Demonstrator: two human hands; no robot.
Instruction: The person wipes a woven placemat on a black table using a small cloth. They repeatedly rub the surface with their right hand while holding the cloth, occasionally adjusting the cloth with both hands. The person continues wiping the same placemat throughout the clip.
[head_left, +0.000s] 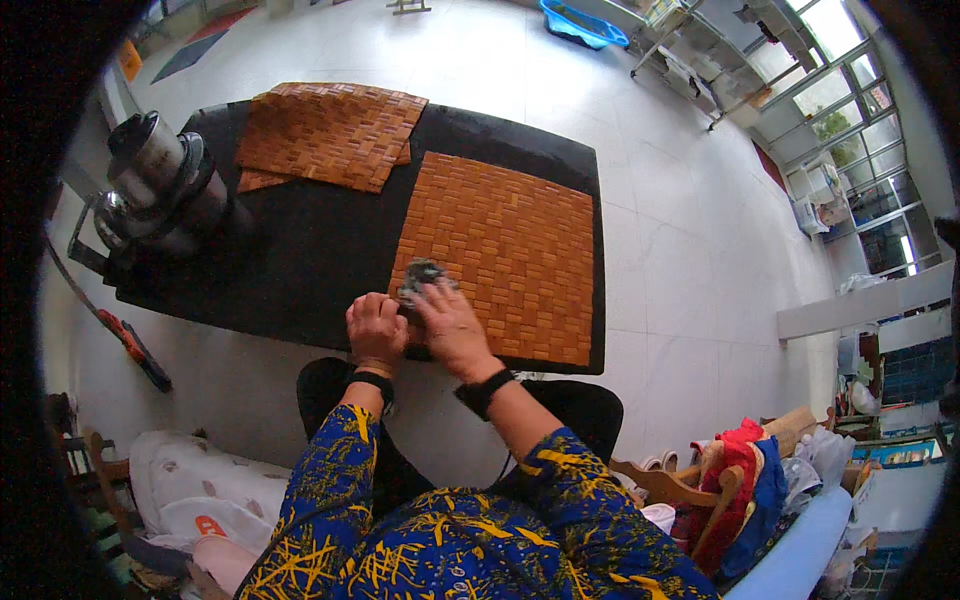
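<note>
A woven bamboo mat lies flat on the right part of a black table. My right hand presses a crumpled grey-and-black cloth or pad onto the mat near its left edge; blur hides what exactly it is. Curled over the mat's near left corner is my left hand, which covers that corner and seems to grip it. The two hands are side by side, close to the table's front edge.
More woven mats lie overlapped at the table's far left. A metal appliance stands on the left end. At right, a wooden chair holds clothes and bags. A blue plastic tub sits on the far floor.
</note>
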